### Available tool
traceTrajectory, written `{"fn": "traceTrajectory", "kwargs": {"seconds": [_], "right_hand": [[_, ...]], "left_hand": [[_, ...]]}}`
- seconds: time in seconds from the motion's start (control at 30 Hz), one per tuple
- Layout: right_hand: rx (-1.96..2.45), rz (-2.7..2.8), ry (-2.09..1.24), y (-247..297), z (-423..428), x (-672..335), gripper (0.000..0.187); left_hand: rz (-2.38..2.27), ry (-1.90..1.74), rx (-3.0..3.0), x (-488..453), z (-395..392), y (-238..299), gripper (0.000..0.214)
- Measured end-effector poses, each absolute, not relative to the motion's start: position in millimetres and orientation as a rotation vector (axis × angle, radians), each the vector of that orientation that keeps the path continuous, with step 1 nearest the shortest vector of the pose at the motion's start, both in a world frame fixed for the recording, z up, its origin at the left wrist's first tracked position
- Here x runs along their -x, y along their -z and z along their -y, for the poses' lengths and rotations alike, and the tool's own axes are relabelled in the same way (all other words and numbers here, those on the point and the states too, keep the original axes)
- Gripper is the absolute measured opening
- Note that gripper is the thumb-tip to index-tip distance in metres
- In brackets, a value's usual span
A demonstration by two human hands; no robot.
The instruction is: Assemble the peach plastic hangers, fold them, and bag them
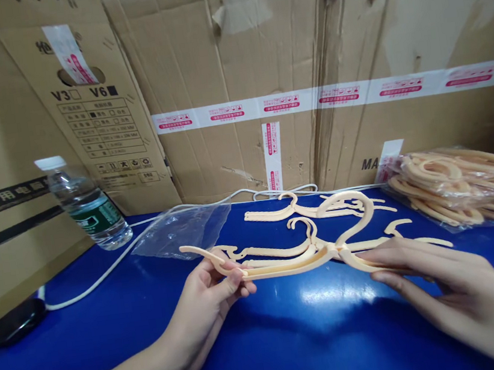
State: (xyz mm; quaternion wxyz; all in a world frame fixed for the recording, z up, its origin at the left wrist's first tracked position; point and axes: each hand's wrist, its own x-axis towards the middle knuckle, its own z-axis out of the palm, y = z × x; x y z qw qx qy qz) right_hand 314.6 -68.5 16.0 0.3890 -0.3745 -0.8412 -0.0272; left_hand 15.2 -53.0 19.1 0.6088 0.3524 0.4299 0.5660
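Observation:
Between my two hands a cream plastic folding clothes hanger (298,265) is held up above the blue table, its hook pointing up and to the right. My left hand (211,296) pinches it near the left end, where a short arm sticks out past the fingers. My right hand (442,286) grips the right arm, and the fingers hide that end. Just behind it lie more cream hangers (278,251) on the table. Farther back rests another hanger group (269,214), partly covered by the held hook.
Plastic-wrapped hangers (460,181) are piled at the right. A clear plastic bag (180,233), a water bottle (90,208), a white cable (88,294) and a black mouse-like object (18,322) lie or stand on the left of the blue table (269,352). Cardboard boxes (229,48) wall the back.

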Motion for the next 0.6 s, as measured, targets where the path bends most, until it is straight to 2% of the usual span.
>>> {"fn": "traceTrajectory", "kwargs": {"seconds": [0.23,0.4,0.5,0.6], "right_hand": [[1.130,1.922,-0.136,-14.8,62.6,-317.6,0.020],[1.126,1.925,-0.215,-17.8,57.5,-322.9,0.018],[1.175,2.100,-0.289,-15.0,53.8,-323.9,0.020],[1.168,2.342,-0.294,-11.6,51.9,-321.2,0.019]], "left_hand": [[-1.032,-1.287,-0.932,-15.7,60.2,-22.3,0.032],[-0.968,-0.933,-1.655,-17.4,75.4,-16.2,0.010],[-0.544,-0.802,-2.278,-18.5,85.1,-8.1,0.018],[-0.540,-0.768,-2.609,-18.4,91.1,-4.4,0.029]]}}
